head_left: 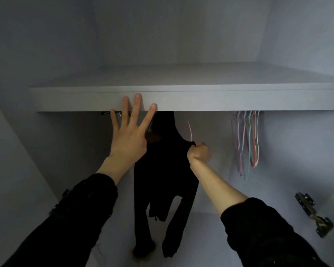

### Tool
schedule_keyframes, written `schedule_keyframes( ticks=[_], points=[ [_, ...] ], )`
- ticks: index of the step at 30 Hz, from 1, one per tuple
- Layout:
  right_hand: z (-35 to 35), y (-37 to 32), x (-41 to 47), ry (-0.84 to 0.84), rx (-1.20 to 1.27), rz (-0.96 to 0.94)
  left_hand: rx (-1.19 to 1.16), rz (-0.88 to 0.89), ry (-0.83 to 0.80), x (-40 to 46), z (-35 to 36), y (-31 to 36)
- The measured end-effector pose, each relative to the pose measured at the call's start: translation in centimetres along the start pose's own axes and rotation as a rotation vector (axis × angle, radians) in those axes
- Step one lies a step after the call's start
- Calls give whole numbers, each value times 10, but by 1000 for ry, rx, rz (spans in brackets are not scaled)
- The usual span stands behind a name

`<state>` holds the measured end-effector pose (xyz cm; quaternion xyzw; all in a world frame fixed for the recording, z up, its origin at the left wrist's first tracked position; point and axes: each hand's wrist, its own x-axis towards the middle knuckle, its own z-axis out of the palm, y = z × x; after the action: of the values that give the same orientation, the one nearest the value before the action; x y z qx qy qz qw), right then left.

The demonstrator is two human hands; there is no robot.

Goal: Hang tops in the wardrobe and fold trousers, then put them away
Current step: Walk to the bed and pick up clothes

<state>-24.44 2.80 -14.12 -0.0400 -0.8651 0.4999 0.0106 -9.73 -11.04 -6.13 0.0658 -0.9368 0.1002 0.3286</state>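
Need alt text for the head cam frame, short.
Inside a pale wardrobe, a person's right hand grips the shoulder of a black top hanging below the shelf, while the left hand reaches up with fingers spread near the shelf edge. A bunch of coloured empty hangers hangs further right.

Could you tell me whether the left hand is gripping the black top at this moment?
No, the left hand is open with fingers spread against the shelf edge, while the right hand pinches the black top.
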Motion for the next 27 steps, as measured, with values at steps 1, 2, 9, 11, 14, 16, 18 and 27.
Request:
schedule_keyframes(
  ticks=[1, 2, 9, 11, 14, 16, 18, 27],
  points=[
    [4, -2, 4, -3, -13, 3, -2, 0, 10, 1, 2, -1],
    [8, -4, 7, -8, -26, 5, 0, 0, 22, 1, 3, -1],
    [36, -3, 18, -67, -81, 50, -19, 10, 71, 1, 10, -4],
    [44, 2, 15, -89, -81, 57, -34, 15, 76, 1, 11, -4],
    [60, 1, 4, -177, -97, -30, -52, 18, 78, 1, 12, -4],
    [71, -4, -4, -290, -93, -118, -61, 17, 83, 1, 12, -5],
    [79, -8, -10, -365, -100, -185, -56, 8, 80, 0, 11, -5],
    [52, 10, -43, -467, -108, -321, -10, -25, -47, -5, -1, 3]
  ],
)
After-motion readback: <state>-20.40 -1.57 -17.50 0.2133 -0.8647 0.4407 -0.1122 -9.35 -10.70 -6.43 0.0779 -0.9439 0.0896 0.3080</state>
